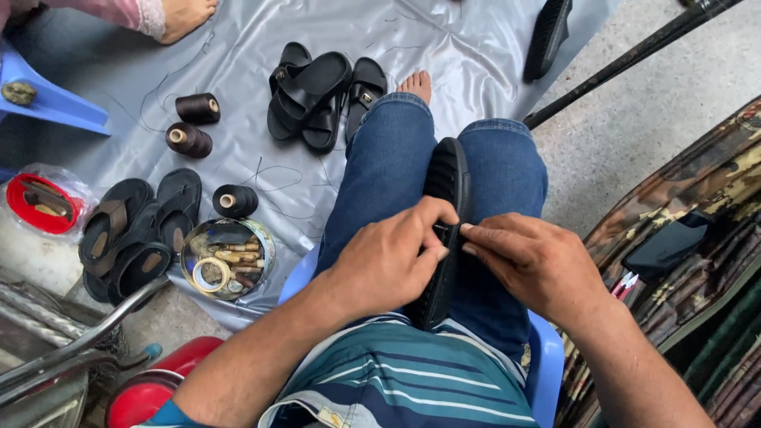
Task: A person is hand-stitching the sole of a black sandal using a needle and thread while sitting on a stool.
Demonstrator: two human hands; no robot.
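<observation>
Black sandal (446, 186), edge-up, ridged sole, pinched by left hand (388, 257) and right hand (535, 261).

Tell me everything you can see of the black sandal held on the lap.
The black sandal stands on edge between the jeans-clad thighs, running lengthwise away from the body. It looks like rubber or foam, with a rounded end farthest away. The left hand and right hand pinch its upper edge from either side near the middle.

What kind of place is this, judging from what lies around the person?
Probably a street-side sandal repair spot: both hands work on a black sandal, with thread spools, more sandals and a tin of tools on a grey sheet.
</observation>
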